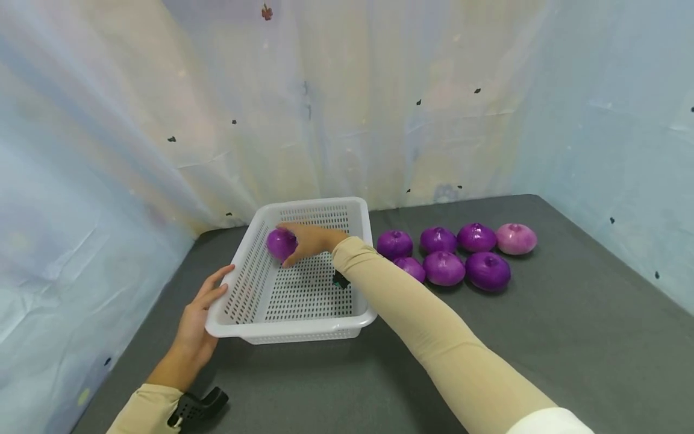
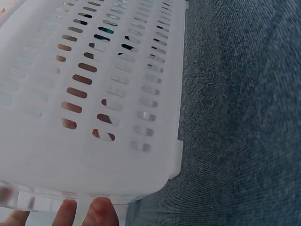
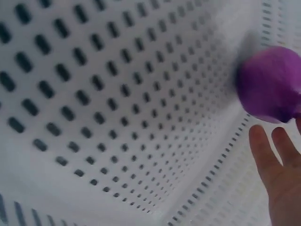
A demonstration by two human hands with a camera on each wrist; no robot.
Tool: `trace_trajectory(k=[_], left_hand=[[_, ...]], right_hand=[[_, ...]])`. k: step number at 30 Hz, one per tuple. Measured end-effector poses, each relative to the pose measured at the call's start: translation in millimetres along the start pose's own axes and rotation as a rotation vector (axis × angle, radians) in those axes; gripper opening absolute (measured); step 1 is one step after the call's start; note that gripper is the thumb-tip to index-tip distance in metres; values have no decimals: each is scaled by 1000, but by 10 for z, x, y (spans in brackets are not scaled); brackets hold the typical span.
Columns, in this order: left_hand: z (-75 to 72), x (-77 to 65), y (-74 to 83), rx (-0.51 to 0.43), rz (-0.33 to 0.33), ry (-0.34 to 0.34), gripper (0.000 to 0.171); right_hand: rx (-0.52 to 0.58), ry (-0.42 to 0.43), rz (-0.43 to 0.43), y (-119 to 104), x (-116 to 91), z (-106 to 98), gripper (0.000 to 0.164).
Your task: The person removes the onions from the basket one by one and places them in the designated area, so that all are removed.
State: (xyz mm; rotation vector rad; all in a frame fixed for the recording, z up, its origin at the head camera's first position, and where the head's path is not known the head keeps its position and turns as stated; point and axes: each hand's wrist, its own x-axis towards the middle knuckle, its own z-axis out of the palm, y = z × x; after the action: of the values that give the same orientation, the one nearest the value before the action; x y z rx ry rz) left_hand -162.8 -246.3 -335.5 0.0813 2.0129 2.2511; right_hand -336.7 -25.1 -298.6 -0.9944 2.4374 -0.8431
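Note:
A white perforated plastic basket (image 1: 303, 328) stands on the grey tabletop. My left hand (image 1: 196, 325) holds its left rim near the front corner; in the left wrist view fingertips (image 2: 101, 212) show at the rim. Inside the basket, toward the back left, my right hand (image 1: 310, 242) has a purple onion (image 1: 281, 244) between thumb and fingers. Seen from the right wrist, the onion (image 3: 270, 84) is close to the basket wall, and two fingers (image 3: 265, 155) stretch out beside it.
Right of the basket sit several more purple onions (image 1: 444, 268) in two rows, the back-right one (image 1: 516, 239) paler and pinker. My right forearm passes over the basket's right rim. A pale patterned curtain (image 1: 352, 108) hangs behind the grey table (image 1: 569, 337).

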Motion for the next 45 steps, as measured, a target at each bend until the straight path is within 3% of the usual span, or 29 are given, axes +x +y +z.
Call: trace_trajectory(k=[3, 10, 14, 18, 23, 35, 45], left_hand=[[4, 15, -8, 13, -13, 14, 50], [9, 42, -25, 27, -31, 28, 49], [12, 41, -28, 34, -34, 29, 49], [3, 41, -31, 35, -7, 9, 49], [-18, 33, -49, 26, 35, -17, 49], [-38, 27, -46, 35, 22, -13, 50], [-43, 14, -41, 23, 27, -15, 50]], right_hand=[[0, -41, -21, 20, 5, 54, 99], [-117, -81, -7, 28, -15, 130, 81], [-108, -133, 1, 37, -42, 147, 80], [-63, -208, -2, 38, -50, 126, 84], [-103, -267, -23, 8, -63, 116, 86], [-49, -329, 18, -37, -53, 111, 86], [-53, -310, -13, -74, -76, 126, 79]])
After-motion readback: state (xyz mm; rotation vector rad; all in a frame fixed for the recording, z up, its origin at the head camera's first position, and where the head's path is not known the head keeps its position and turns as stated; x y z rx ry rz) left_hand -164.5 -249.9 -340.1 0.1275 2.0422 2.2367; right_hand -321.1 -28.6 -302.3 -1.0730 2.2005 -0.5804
